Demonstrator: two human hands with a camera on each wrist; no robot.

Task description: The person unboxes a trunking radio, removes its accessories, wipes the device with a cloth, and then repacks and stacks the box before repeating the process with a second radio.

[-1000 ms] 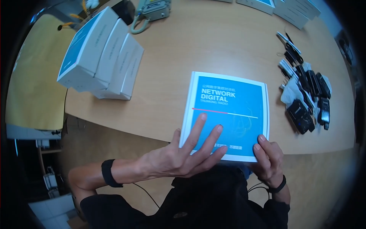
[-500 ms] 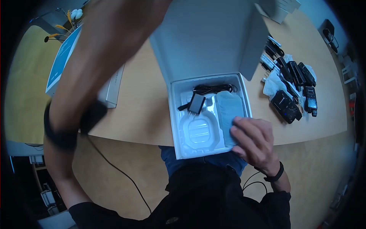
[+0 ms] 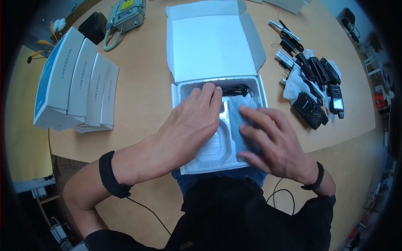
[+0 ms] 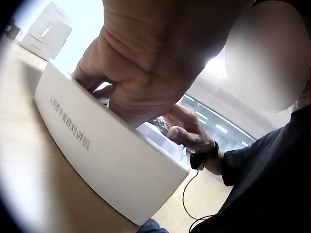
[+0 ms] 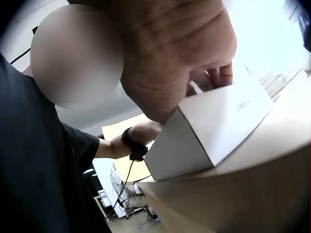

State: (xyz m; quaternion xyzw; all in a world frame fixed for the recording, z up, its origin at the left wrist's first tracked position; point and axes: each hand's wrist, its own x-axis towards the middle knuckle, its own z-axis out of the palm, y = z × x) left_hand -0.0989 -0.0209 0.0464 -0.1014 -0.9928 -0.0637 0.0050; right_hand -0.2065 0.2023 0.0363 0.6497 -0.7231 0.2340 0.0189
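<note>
An open white box point(image 3: 211, 48) stands at the table's front edge with its lid folded back. My left hand point(image 3: 188, 121) reaches into its upper left part, fingers bent down; whatever lies under the fingertips is hidden. Beside them a coiled black cable point(image 3: 239, 89) shows. My right hand point(image 3: 278, 140) rests with spread fingers on a wrapped bluish item point(image 3: 235, 121) in the right compartment. A rounded hollow point(image 3: 211, 146) of the tray is partly covered by my left hand. Both wrist views show the box's outer wall point(image 4: 102, 141) point(image 5: 180, 150) below the hands.
Several white boxes point(image 3: 94, 83) lean together at the left. Behind them is a corded telephone point(image 3: 125, 19). Handheld radios point(image 3: 310, 111), cables and crumpled wrapping point(image 3: 295, 85) lie to the right of the open box. More boxes point(image 3: 287, 5) stand at the far edge.
The closed blue box was opened and its lid now lies back. My left hand came down from the raised lid into the tray, over the black adapter. My right hand stayed near the wrapped item.
</note>
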